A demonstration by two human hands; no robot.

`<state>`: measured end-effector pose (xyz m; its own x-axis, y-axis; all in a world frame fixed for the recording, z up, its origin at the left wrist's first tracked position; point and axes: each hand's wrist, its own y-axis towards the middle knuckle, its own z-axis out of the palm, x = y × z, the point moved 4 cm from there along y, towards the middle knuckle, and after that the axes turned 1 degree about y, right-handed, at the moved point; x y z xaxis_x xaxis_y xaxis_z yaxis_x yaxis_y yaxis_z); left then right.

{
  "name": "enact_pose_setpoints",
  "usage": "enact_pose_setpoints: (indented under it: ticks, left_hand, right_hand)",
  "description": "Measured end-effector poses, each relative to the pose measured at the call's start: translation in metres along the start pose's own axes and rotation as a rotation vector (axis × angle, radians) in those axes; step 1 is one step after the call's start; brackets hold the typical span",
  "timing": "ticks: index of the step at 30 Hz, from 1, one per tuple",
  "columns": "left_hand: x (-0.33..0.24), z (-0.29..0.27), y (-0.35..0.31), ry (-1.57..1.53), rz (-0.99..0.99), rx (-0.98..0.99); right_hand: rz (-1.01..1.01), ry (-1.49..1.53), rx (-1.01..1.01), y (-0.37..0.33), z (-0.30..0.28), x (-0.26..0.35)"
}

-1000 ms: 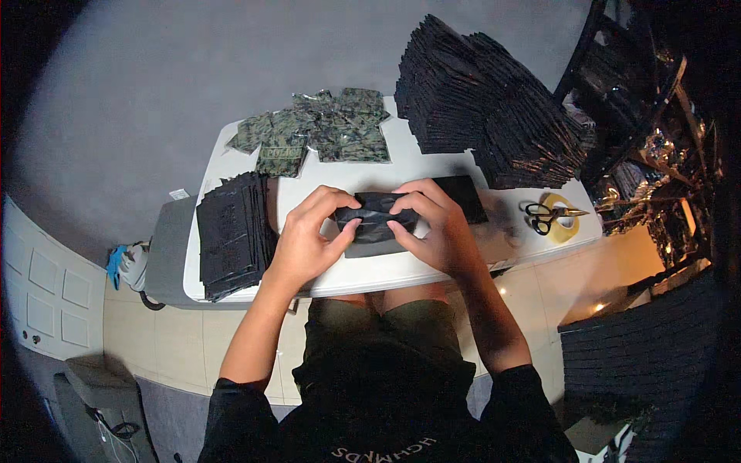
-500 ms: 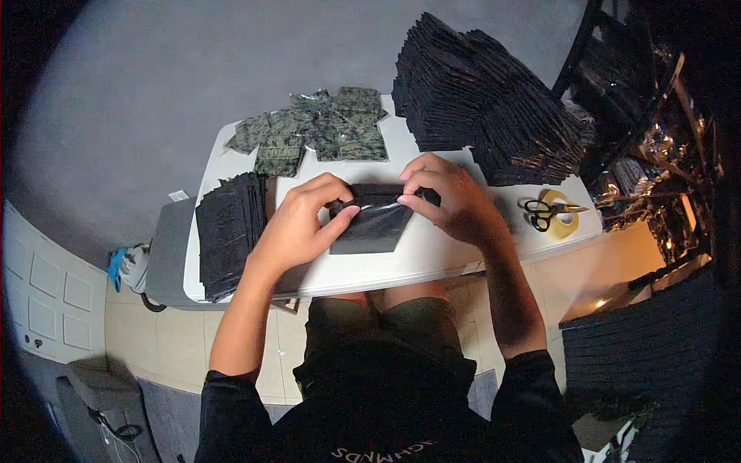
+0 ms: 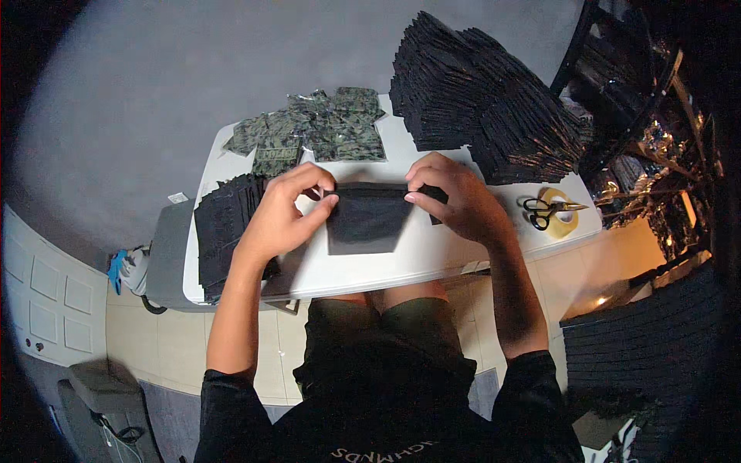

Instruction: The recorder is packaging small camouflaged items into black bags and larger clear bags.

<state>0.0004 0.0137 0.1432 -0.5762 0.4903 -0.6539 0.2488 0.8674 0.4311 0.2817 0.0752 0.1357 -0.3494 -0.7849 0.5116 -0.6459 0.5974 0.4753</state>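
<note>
Black and flat, a piece of material (image 3: 367,224) is over the white table (image 3: 363,272), the person's left hand (image 3: 285,212) and right hand (image 3: 457,198) each clamping an upper corner between thumb and fingers. Scissors (image 3: 551,207) lie across a yellow tape roll (image 3: 567,225) farther right.

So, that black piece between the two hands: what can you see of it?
The black piece is flat, thin-looking and four-sided, narrowing slightly toward the person, with a darker band along its far edge. It looks smooth; whether cloth or plastic, I can't tell. The left hand pinches its far left corner, the right hand its far right, over the white table.
</note>
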Motion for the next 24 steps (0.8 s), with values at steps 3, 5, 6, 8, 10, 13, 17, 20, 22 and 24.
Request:
enact_pose_setpoints:
  ticks: [3,5,6,8,10,13,17,20,22,24]
  left_hand:
    - [-0.008,0.005,0.003,0.042,0.128,0.046]
    - [-0.009,0.004,0.003,0.042,0.124,0.052]
    - [-0.008,0.004,0.001,0.027,0.105,0.050]
    - [-0.006,0.004,0.000,0.012,0.087,0.047]
    - [-0.004,0.008,-0.001,-0.019,0.077,0.073]
    - [0.006,0.009,-0.006,-0.149,-0.028,0.028]
    - [0.023,0.010,0.003,-0.211,-0.081,-0.026]
    - [0.060,0.020,0.021,-0.358,-0.249,-0.084]
    - [0.085,0.042,0.028,-0.179,-0.305,-0.092]
    - [0.095,0.055,0.016,0.159,-0.189,-0.195]
  right_hand:
    - [-0.036,0.010,-0.022,0.002,-0.002,0.004]
    - [0.001,0.002,-0.021,0.003,-0.002,0.004]
    - [-0.001,0.003,-0.022,0.004,-0.002,0.005]
    - [0.002,-0.009,-0.001,0.004,-0.002,0.006]
    - [-0.013,0.001,-0.008,0.001,-0.002,0.005]
    - [0.021,0.077,0.003,0.003,0.001,0.007]
    - [0.152,0.201,-0.021,0.016,0.002,0.002]
    - [0.287,0.239,0.089,0.037,0.016,-0.032]
    - [0.216,0.114,-0.046,0.027,0.048,-0.083]
    - [0.218,-0.121,-0.080,0.022,0.065,-0.089]
